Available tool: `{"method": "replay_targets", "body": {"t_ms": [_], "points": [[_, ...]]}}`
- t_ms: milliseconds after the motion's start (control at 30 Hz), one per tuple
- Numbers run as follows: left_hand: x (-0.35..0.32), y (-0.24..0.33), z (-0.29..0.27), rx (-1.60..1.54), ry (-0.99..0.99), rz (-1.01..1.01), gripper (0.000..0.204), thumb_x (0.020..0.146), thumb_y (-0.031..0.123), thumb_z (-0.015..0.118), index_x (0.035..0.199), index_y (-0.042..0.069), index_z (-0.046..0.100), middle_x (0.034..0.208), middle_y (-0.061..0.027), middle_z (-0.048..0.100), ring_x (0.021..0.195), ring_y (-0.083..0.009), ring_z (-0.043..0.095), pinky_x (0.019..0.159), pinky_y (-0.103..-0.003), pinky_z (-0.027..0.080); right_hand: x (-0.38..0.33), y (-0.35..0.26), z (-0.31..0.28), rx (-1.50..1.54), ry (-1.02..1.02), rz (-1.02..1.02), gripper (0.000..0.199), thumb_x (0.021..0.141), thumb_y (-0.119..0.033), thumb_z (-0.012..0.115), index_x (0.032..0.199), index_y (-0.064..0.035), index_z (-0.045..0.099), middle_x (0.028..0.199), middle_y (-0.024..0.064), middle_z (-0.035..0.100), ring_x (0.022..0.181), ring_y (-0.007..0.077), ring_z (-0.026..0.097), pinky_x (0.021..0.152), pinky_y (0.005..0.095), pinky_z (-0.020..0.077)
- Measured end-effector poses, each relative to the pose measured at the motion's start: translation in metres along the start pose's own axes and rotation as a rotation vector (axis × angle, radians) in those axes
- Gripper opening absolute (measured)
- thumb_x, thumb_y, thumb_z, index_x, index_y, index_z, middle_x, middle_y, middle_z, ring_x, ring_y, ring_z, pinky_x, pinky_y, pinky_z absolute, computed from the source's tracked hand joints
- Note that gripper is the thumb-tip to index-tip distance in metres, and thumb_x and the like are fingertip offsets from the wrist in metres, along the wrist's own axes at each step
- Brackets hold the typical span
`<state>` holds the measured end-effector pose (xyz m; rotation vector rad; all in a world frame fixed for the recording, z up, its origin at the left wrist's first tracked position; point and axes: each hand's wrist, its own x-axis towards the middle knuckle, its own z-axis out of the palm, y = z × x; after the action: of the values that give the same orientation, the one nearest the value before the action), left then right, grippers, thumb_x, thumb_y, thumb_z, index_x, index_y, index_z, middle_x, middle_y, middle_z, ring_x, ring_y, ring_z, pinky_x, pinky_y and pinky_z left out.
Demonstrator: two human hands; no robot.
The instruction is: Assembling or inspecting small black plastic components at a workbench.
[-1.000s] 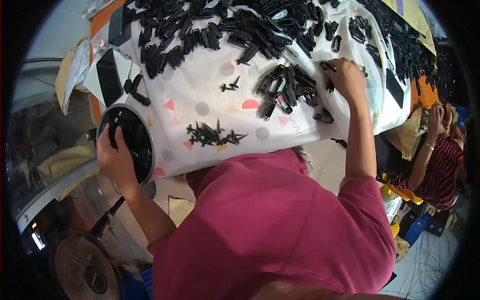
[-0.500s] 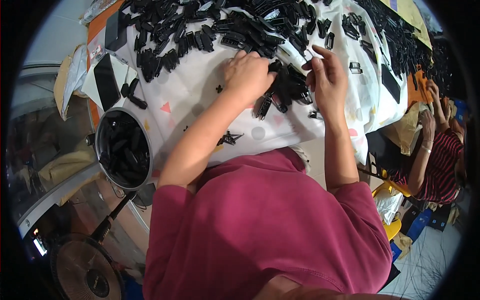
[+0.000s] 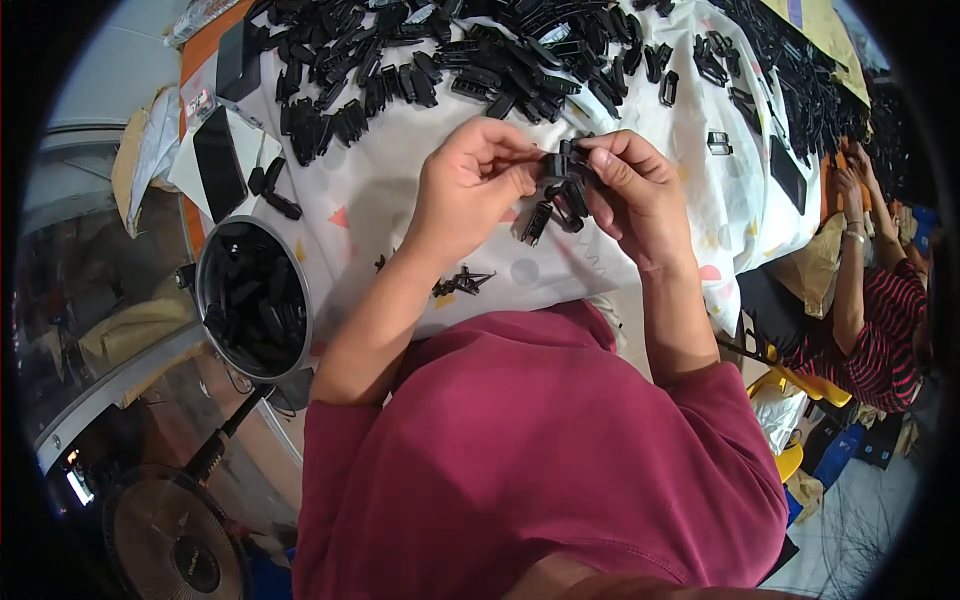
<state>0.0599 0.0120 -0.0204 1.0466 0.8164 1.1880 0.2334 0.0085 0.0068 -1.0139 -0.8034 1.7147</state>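
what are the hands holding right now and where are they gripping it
Both hands pinch one small black plastic clip between them: left hand at its left end, right hand at its right end, fingertips only.

Round metal pot (image 3: 208, 262), floor fan (image 3: 165, 535)

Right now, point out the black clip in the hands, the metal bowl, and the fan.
black clip (image 3: 562, 168), head view, its middle between the fingertips
metal bowl (image 3: 203, 272), head view, left rim
fan (image 3: 175, 540), head view, grille centre
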Motion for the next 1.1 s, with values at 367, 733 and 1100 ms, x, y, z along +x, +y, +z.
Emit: {"method": "replay_targets", "body": {"t_ms": [367,733,1100], "points": [[-0.001,0.005,0.003,-0.054,0.071,0.029,0.024,0.076,0.005,0.066,0.096,0.002,0.055,0.081,-0.0024,0.060,0.071,-0.0060,0.056,0.053,-0.017,0.047,-0.005,0.003,0.018,0.080,0.062,-0.130,0.015,0.086,-0.011,0.053,0.097,-0.0008,0.054,0.077,0.0106,0.058,0.045,0.0095,0.045,0.036,0.0177,0.0307],[-0.008,0.015,-0.008,0.945,-0.010,0.551,0.027,0.072,0.008,0.069,0.097,0.002,0.062,0.077,-0.0041,0.060,0.069,-0.0105,0.058,0.055,-0.023,0.046,-0.001,-0.008,0.006,-0.224,-0.021,0.089,0.009,0.083,-0.007,0.058,0.087,0.0005,0.060,0.067,0.0034,0.058,0.042,0.0032,0.039,0.036,0.0159,0.0248],[-0.014,-0.004,0.011,-0.122,0.143,-0.162,0.029,0.082,0.013,0.061,0.107,-0.001,0.057,0.086,-0.0016,0.061,0.066,-0.0036,0.049,0.056,-0.016,0.040,-0.004,0.029,0.016,-0.209,0.055,-0.009,0.018,0.082,-0.009,0.059,0.094,0.0033,0.052,0.079,0.0089,0.060,0.058,0.0118,0.057,0.047,0.0213,0.0463]]}}
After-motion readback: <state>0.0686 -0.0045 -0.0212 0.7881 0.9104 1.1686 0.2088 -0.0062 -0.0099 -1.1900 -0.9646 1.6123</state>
